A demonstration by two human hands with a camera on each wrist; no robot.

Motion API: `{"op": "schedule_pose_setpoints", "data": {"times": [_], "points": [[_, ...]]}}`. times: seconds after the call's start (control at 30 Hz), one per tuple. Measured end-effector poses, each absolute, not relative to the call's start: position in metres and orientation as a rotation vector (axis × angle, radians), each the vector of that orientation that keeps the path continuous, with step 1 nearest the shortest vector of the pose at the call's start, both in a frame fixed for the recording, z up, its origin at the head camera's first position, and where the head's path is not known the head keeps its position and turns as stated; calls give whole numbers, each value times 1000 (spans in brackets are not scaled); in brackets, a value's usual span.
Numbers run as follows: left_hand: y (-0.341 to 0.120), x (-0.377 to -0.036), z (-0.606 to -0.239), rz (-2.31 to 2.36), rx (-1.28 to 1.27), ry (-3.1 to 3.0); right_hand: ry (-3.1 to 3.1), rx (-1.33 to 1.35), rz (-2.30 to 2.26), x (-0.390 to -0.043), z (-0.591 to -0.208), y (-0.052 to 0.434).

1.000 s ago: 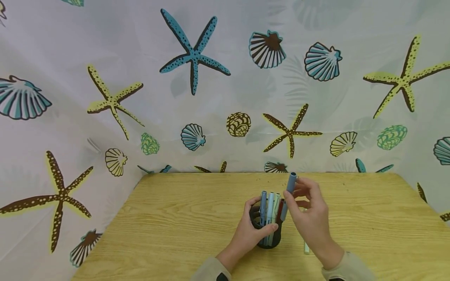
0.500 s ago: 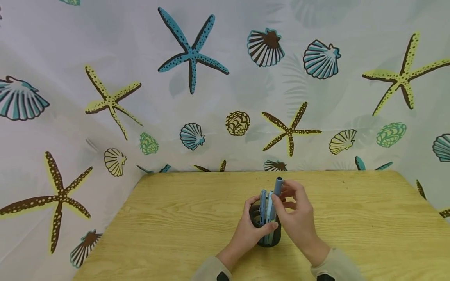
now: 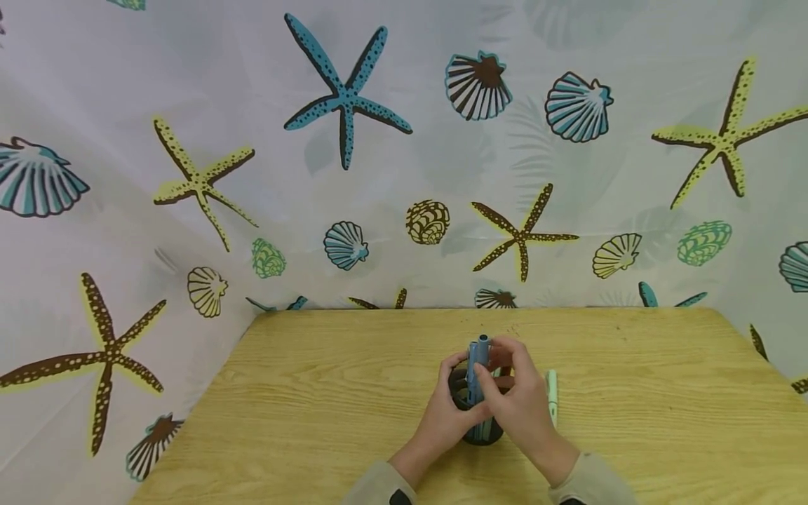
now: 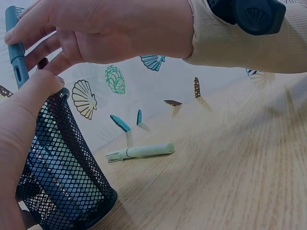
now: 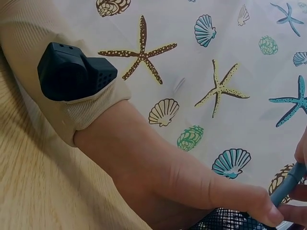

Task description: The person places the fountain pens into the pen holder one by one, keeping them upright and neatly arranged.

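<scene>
A black mesh pen holder (image 4: 72,158) stands on the table, and my left hand (image 3: 445,410) grips it round the side. My right hand (image 3: 519,407) pinches a blue pen (image 3: 482,358) between thumb and fingers, upright over the holder's mouth. Its lower end is hidden behind the fingers and thumb, so I cannot tell how deep it sits. Just left of it stands another blue pen (image 3: 471,372). More pens show dimly through the mesh; my right hand covers their tops in the head view. A pale green pen (image 4: 144,152) lies on the table beyond the holder.
The wooden table (image 3: 315,393) runs back to a white curtain (image 3: 391,175) printed with starfish and shells. Curtain also hangs at both sides. A black wrist device (image 5: 72,74) is strapped over the right sleeve.
My right hand has moved left and lower with the blue pen, from the holder's right side to beside the other blue pen. My left hand has kept its grip on the holder.
</scene>
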State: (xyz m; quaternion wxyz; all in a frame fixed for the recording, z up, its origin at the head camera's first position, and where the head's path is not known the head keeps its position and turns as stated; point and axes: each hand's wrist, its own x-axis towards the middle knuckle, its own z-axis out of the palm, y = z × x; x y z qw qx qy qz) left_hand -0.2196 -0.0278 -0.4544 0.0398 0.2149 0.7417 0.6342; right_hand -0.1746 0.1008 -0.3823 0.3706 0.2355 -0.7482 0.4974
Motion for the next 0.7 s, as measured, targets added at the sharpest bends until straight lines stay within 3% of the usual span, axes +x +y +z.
{"op": "schedule_pose_setpoints", "data": {"times": [0.33, 0.7], "points": [[-26, -230, -474, 1954, 663, 2288, -1944, 621, 1217, -191, -410, 107], [-25, -230, -475, 2000, 619, 2247, -1923, 655, 1219, -173, -388, 106]]}}
